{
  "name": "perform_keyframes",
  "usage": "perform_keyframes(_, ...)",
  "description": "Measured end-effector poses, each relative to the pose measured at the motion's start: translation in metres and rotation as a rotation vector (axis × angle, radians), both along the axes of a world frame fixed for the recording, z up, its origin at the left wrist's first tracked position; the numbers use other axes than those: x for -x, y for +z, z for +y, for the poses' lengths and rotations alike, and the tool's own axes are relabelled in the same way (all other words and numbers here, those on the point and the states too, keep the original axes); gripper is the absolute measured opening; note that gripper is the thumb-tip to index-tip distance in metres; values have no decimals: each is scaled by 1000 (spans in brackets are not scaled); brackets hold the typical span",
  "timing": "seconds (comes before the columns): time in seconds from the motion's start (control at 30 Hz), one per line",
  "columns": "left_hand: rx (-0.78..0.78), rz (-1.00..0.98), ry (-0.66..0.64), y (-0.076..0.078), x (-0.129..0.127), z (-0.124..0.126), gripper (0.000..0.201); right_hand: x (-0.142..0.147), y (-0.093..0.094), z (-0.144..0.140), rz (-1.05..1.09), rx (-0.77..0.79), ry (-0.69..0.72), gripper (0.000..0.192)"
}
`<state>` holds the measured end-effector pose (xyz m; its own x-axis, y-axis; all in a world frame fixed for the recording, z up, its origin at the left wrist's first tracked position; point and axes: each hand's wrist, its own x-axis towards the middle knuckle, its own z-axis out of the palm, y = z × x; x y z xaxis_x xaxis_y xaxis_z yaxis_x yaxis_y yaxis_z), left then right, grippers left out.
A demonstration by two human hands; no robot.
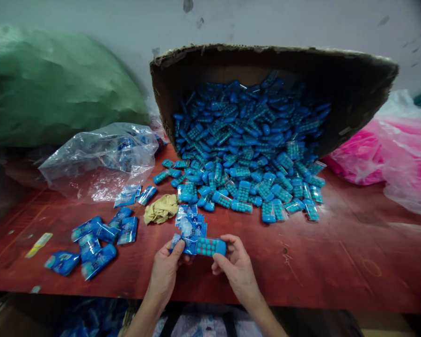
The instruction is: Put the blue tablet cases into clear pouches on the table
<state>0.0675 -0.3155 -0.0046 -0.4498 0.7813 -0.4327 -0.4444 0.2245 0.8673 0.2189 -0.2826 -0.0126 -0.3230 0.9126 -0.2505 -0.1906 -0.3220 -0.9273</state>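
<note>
My right hand [234, 262] grips the blue-capped end of a small clear container of teal balls [208, 246]. Its other end meets a blue printed plastic sleeve [188, 246], which my left hand [173, 255] pinches between thumb and fingers. Whether the container's end is inside the sleeve I cannot tell. Just beyond my left hand lie more flat blue printed sleeves [191, 220]. A crumpled yellowish cloth or glove [161, 208] is beside them. To the left rests a loose group of containers in blue printed wrapping [100, 260].
A large cardboard box [358, 93] lies tipped on the red table [319, 262], with unwrapped containers [245, 140] spilling out. A clear plastic bag [91, 154] and green sack [56, 89] stand left. Pink bagged material [368, 150] sits right. A yellow-white strip [39, 245] lies near the left edge.
</note>
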Motion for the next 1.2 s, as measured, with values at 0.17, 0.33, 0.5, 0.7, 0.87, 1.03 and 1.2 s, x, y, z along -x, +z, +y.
perform_keyframes(0.17, -1, -27, -9, 1, -1, 1, 25, -2, 5, 3, 15, -2, 60, 30)
perform_keyframes(0.33, -12, -62, -25, 0, -3, 1, 23, 2, 3, 2, 36, -1, 26, 31)
perform_keyframes(0.5, 9, -292, -27, -2, -8, 2, 24, 5, -7, -6, -126, -161, 25, 26)
perform_keyframes(0.7, 63, -356, -9, -9, -9, 0, 23, 4, -13, -11, -332, -515, 54, 23)
perform_keyframes(0.87, 13, -206, 54, -8, -6, 2, 24, 20, -19, -15, -115, -105, 19, 25)
perform_keyframes(1.03, 31, -351, 62, 0, -16, 5, 23, 28, -23, -18, -100, -7, -78, 26)
perform_keyframes(1.2, 8, -296, 26, 6, -21, 8, 22, 19, -16, -16, -297, -168, -49, 21)
